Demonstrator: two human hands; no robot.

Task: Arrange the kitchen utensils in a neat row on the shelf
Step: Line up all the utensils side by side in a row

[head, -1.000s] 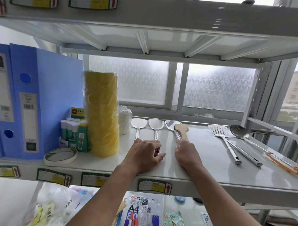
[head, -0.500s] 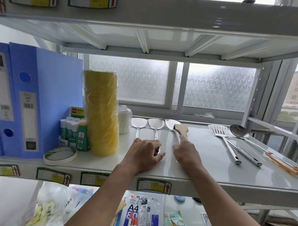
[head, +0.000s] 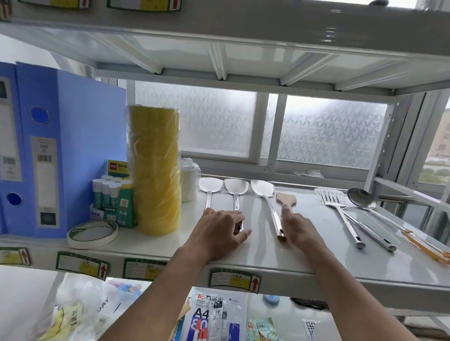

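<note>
Two steel spatulas (head: 210,186) (head: 236,188) lie side by side on the white shelf (head: 305,260), heads toward the window. My left hand (head: 220,232) rests flat over both their handles. A third steel spatula (head: 263,189) lies just to the right, its handle end beside my right hand (head: 299,230). That hand covers the handle of a wooden spatula (head: 285,198), with one finger stretched along its neck. Further right lie a slotted turner (head: 331,199), a steel ladle (head: 361,199) and an orange-handled tool (head: 428,247), fanned at angles.
A tall yellow stack of tape rolls (head: 154,168), a stack of white cups (head: 189,179), glue sticks (head: 108,194), a flat tape roll (head: 92,233) and blue binders (head: 53,149) fill the shelf's left. The upper shelf (head: 249,23) hangs low overhead. Stationery lies on the shelf below.
The wooden spatula has slid right, so its head now lies apart from the third steel spatula. My right hand moved with it. My left hand stayed on the two handles.
</note>
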